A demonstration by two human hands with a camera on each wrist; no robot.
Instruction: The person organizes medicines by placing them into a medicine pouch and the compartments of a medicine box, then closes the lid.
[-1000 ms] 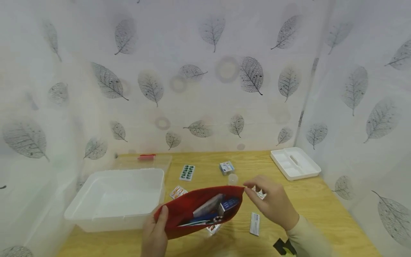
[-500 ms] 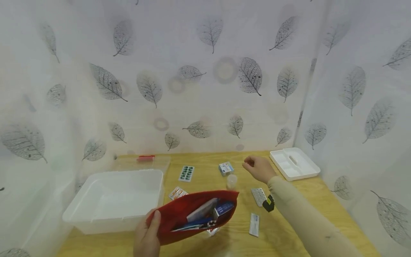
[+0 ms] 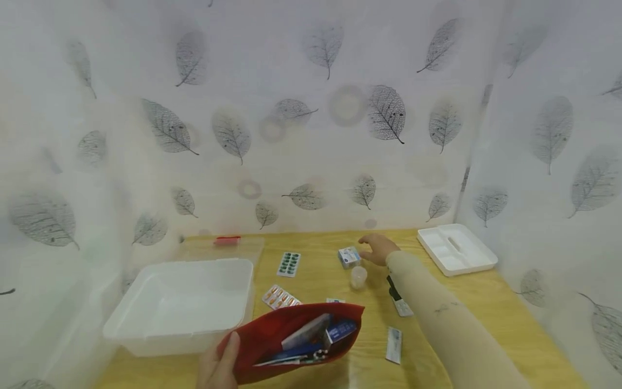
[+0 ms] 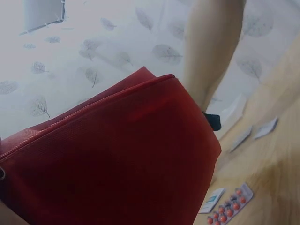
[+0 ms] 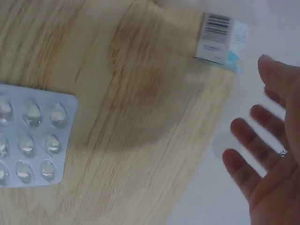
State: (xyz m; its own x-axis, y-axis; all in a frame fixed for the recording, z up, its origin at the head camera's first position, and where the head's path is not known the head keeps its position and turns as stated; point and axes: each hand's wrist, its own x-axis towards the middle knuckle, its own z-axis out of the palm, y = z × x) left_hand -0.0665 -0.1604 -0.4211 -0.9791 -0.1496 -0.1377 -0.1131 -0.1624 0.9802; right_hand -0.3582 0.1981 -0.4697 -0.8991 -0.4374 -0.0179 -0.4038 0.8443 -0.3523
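My left hand [image 3: 220, 363] grips the left end of a red zippered pouch [image 3: 262, 328], thumb over its rim. The pouch gapes toward me, showing a blue box [image 3: 341, 330], a pale flat packet [image 3: 306, 332] and slim blue and white items inside. At the back of the table my right hand [image 3: 378, 249] reaches beside a small white-and-blue box [image 3: 349, 257], fingers spread and holding nothing. In the right wrist view the small box [image 5: 218, 40] stands apart from the thumb, its barcode side showing. A clear little cup [image 3: 358, 277] is just in front of that box.
A white plastic bin [image 3: 180, 302] stands at left, with a transparent lid [image 3: 250, 249] behind it. Blister packs of green capsules [image 3: 289, 264] and orange capsules [image 3: 279, 296] lie mid-table. A white divided tray [image 3: 457, 249] is back right; a flat packet [image 3: 394, 344] lies front right.
My right hand has let go of the pouch's right corner and reached away to the small box, its fingers opening. The left hand still grips the pouch, now slightly lower in view.
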